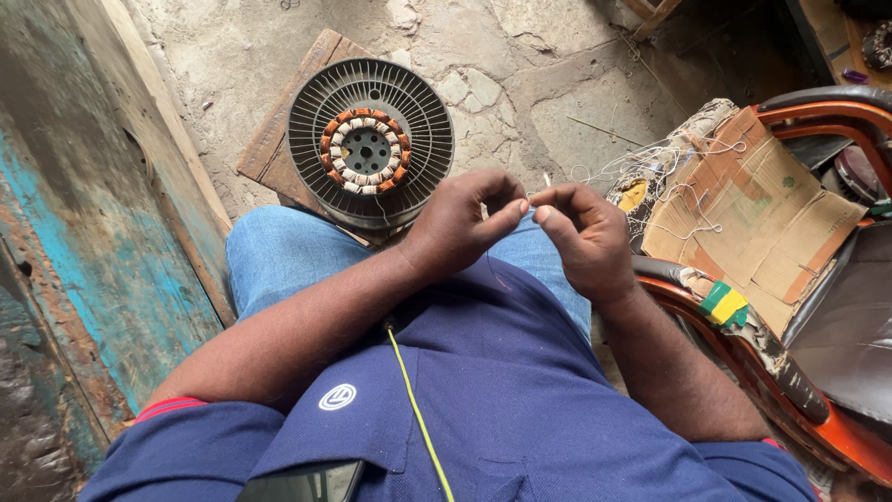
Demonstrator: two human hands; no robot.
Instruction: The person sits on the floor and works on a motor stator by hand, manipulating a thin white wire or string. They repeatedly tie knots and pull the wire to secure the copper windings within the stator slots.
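Now | both hands: L [460, 223] + R [585, 237] pinch thin thread [528, 206] | flat brown cardboard [753, 218] R side | fan motor [369, 144] ahead

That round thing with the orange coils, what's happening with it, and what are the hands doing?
A seated person pinches something very thin, probably a thread or wire, between the left hand and right hand, fingertips almost meeting above the lap. The round thing is a fan motor stator with copper windings, lying untouched on a wooden board on the floor. Loose white thread lies on the cardboard alongside.
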